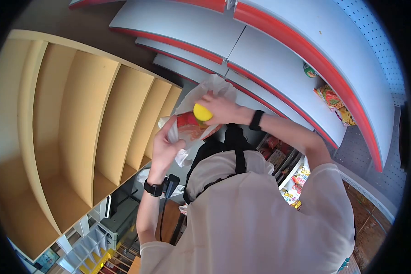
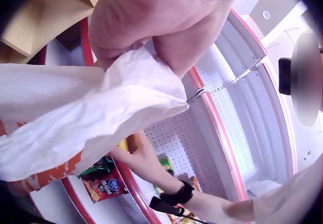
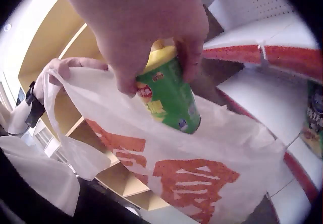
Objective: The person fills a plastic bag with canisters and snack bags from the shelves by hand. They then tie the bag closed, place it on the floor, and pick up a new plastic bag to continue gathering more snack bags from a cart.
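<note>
A white plastic bag with orange print (image 3: 202,176) hangs with its mouth spread. My left hand (image 1: 163,148) pinches the bag's rim, and in the left wrist view the bunched white plastic (image 2: 136,90) comes out from under its fingers. My right hand (image 1: 223,110) grips a green snack canister (image 3: 174,100) near its yellow lid (image 1: 202,112), fingers and thumb on either side. The canister is tilted, its lower end at the bag's mouth. Something red (image 1: 186,119) shows inside the bag in the head view.
White shelves with red edges (image 1: 278,34) curve along the far side and right. On one stand a green can (image 1: 310,70) and bright snack packets (image 1: 329,97). A wooden shelf unit (image 1: 84,123) is at left. A red snack packet (image 2: 107,187) appears below the bag.
</note>
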`<state>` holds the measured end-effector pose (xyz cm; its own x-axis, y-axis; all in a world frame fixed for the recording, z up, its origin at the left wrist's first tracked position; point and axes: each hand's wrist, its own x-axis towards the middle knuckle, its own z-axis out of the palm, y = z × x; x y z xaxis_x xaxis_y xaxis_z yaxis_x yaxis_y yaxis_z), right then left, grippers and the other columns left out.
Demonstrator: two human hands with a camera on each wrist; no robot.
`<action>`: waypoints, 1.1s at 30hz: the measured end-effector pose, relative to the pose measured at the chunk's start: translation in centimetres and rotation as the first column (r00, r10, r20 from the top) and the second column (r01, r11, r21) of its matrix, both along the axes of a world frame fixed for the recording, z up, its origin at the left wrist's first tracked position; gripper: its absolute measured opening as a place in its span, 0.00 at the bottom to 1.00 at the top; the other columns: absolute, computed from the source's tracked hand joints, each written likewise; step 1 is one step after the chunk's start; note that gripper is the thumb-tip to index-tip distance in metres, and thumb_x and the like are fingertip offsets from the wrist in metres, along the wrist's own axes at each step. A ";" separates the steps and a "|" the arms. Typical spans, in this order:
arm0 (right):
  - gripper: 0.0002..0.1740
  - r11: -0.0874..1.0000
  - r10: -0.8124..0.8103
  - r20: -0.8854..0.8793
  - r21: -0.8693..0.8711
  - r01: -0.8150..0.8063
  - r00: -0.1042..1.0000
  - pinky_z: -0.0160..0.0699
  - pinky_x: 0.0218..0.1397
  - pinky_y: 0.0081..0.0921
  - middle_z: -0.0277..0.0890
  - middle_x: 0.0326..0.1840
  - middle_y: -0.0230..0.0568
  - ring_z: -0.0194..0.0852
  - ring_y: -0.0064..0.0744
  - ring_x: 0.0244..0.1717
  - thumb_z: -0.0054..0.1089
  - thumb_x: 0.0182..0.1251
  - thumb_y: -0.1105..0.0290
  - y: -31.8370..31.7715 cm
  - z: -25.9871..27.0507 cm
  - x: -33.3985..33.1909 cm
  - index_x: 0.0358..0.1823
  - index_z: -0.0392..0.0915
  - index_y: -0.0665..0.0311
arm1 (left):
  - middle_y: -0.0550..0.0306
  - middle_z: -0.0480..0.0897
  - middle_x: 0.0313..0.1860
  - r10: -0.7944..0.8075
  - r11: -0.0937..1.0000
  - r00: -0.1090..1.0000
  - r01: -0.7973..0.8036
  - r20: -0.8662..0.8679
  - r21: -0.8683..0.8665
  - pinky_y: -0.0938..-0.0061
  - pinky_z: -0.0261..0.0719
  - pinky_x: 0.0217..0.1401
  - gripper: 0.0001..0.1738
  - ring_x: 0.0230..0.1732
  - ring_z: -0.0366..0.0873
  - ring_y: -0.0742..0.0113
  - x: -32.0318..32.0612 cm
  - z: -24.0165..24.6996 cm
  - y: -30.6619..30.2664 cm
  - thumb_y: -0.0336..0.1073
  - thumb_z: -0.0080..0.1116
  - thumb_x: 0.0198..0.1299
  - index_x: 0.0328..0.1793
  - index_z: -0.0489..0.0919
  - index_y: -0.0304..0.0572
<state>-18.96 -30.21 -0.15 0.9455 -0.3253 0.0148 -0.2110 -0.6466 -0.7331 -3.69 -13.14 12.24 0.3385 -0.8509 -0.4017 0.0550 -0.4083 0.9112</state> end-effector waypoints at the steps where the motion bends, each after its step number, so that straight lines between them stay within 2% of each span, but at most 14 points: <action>1: 0.41 0.998 0.043 -0.126 -0.029 -0.047 0.991 0.76 0.52 0.39 0.67 0.53 0.53 0.71 0.53 0.54 0.72 0.44 0.57 0.6 -0.9 0.9 0.59 0.65 0.64 | 0.53 0.79 0.54 0.012 1.000 1.000 -0.012 0.007 -0.005 0.78 0.73 0.56 0.43 0.51 0.77 0.71 -0.4 0.2 -0.4 0.17 0.55 0.41 0.72 0.61 0.27; 2: 0.41 0.994 0.079 -0.251 -0.054 -0.095 0.965 0.76 0.53 0.39 0.70 0.52 0.55 0.73 0.53 0.53 0.73 0.42 0.57 1.0 -1.7 1.6 0.58 0.67 0.67 | 0.53 0.79 0.54 0.005 1.000 1.000 -0.005 0.009 -0.009 0.78 0.73 0.56 0.43 0.51 0.77 0.71 -0.7 0.5 -0.8 0.17 0.55 0.41 0.72 0.61 0.27; 3: 0.41 0.994 0.072 -0.249 -0.060 -0.089 0.966 0.76 0.53 0.39 0.70 0.52 0.55 0.73 0.53 0.53 0.73 0.42 0.57 1.3 -2.8 2.2 0.58 0.67 0.67 | 0.53 0.79 0.54 0.003 1.000 1.000 -0.003 0.012 0.001 0.78 0.73 0.56 0.43 0.51 0.77 0.71 -0.9 0.9 -1.0 0.17 0.55 0.41 0.71 0.61 0.27; 5: 0.38 0.972 0.168 -0.288 -0.108 -0.206 0.943 0.78 0.49 0.42 0.79 0.48 0.49 0.79 0.51 0.46 0.71 0.44 0.47 2.0 -5.0 3.2 0.54 0.75 0.65 | 0.53 0.79 0.54 -0.006 1.000 1.000 0.006 0.013 0.010 0.78 0.73 0.56 0.43 0.51 0.77 0.71 -1.5 1.2 -1.3 0.17 0.55 0.42 0.71 0.61 0.27; 6: 0.38 0.973 0.161 -0.290 -0.112 -0.200 0.944 0.78 0.49 0.42 0.79 0.48 0.49 0.79 0.51 0.46 0.71 0.44 0.47 2.4 -5.8 3.7 0.54 0.75 0.65 | 0.53 0.79 0.54 0.007 1.000 1.000 -0.007 0.008 0.010 0.78 0.73 0.56 0.43 0.51 0.77 0.71 -1.8 1.3 -1.4 0.17 0.54 0.42 0.72 0.61 0.27; 8: 0.40 0.970 0.221 -0.377 -0.006 -0.242 0.899 0.77 0.53 0.37 0.78 0.47 0.54 0.78 0.49 0.49 0.74 0.37 0.49 3.3 -7.0 4.3 0.47 0.74 0.74 | 0.53 0.79 0.53 0.016 1.000 1.000 -0.016 -0.001 0.005 0.78 0.73 0.56 0.42 0.51 0.77 0.71 -2.4 1.3 -1.6 0.17 0.54 0.42 0.72 0.61 0.28; 11: 0.40 0.935 0.298 -0.440 -0.045 -0.353 0.847 0.78 0.53 0.36 0.78 0.47 0.52 0.79 0.47 0.48 0.73 0.37 0.46 4.6 -8.1 4.7 0.47 0.75 0.71 | 0.53 0.79 0.53 0.012 1.000 1.000 -0.012 -0.005 0.019 0.78 0.73 0.56 0.42 0.51 0.77 0.71 -3.0 1.4 -1.6 0.18 0.54 0.43 0.71 0.62 0.28; 16: 0.38 0.945 0.272 -0.374 -0.068 -0.319 0.887 0.78 0.52 0.36 0.79 0.45 0.51 0.79 0.46 0.49 0.71 0.39 0.46 5.8 -7.7 4.0 0.47 0.76 0.68 | 0.53 0.79 0.54 0.054 0.997 0.998 -0.053 -0.012 0.047 0.78 0.73 0.56 0.41 0.51 0.77 0.71 -3.3 1.4 -1.0 0.18 0.54 0.43 0.71 0.64 0.29; 20: 0.37 0.954 0.271 -0.369 -0.018 -0.298 0.889 0.80 0.47 0.39 0.80 0.44 0.53 0.81 0.49 0.44 0.71 0.40 0.48 6.2 -8.1 4.2 0.45 0.76 0.70 | 0.53 0.78 0.55 0.084 0.996 0.996 -0.083 -0.027 0.040 0.79 0.73 0.55 0.40 0.51 0.77 0.71 -3.4 1.4 -0.3 0.18 0.54 0.43 0.70 0.64 0.29; 22: 0.37 0.991 0.130 -0.242 0.030 -0.127 0.961 0.80 0.45 0.40 0.81 0.41 0.53 0.81 0.50 0.42 0.68 0.45 0.45 6.3 -8.2 4.1 0.44 0.77 0.73 | 0.53 0.78 0.55 0.091 0.996 0.996 -0.091 0.003 0.025 0.79 0.73 0.55 0.40 0.50 0.77 0.71 -3.2 1.1 0.2 0.18 0.55 0.44 0.71 0.64 0.29; 26: 0.35 0.992 0.102 -0.298 0.098 -0.076 0.949 0.78 0.43 0.41 0.81 0.39 0.54 0.81 0.51 0.40 0.63 0.52 0.41 5.9 -6.1 4.7 0.45 0.77 0.70 | 0.54 0.78 0.55 0.107 0.994 0.994 -0.106 -0.025 0.037 0.79 0.73 0.54 0.40 0.50 0.77 0.72 -2.9 1.2 1.1 0.17 0.55 0.44 0.71 0.64 0.29; 28: 0.34 0.974 0.160 -0.355 0.209 -0.089 0.921 0.78 0.40 0.41 0.80 0.38 0.56 0.81 0.51 0.38 0.57 0.57 0.39 5.7 -4.7 4.9 0.47 0.77 0.66 | 0.53 0.78 0.55 0.130 0.990 0.991 -0.128 -0.042 0.058 0.77 0.72 0.58 0.41 0.53 0.77 0.69 -3.0 1.5 1.4 0.16 0.54 0.42 0.70 0.65 0.31; 31: 0.30 0.957 0.077 -0.232 0.291 -0.007 0.970 0.77 0.39 0.39 0.80 0.36 0.55 0.81 0.51 0.35 0.62 0.54 0.44 6.7 -6.7 5.4 0.49 0.77 0.60 | 0.53 0.78 0.55 0.130 0.989 0.991 -0.128 -0.034 0.072 0.77 0.72 0.58 0.41 0.53 0.77 0.69 -2.9 1.3 1.8 0.16 0.54 0.42 0.70 0.65 0.31; 33: 0.31 0.967 0.111 -0.207 0.249 -0.058 0.972 0.78 0.41 0.40 0.80 0.38 0.55 0.81 0.51 0.37 0.65 0.51 0.45 6.9 -6.5 5.4 0.46 0.78 0.65 | 0.53 0.78 0.56 0.139 0.989 0.989 -0.136 -0.045 0.062 0.76 0.72 0.58 0.41 0.53 0.77 0.68 -2.9 1.3 2.0 0.16 0.54 0.42 0.70 0.65 0.30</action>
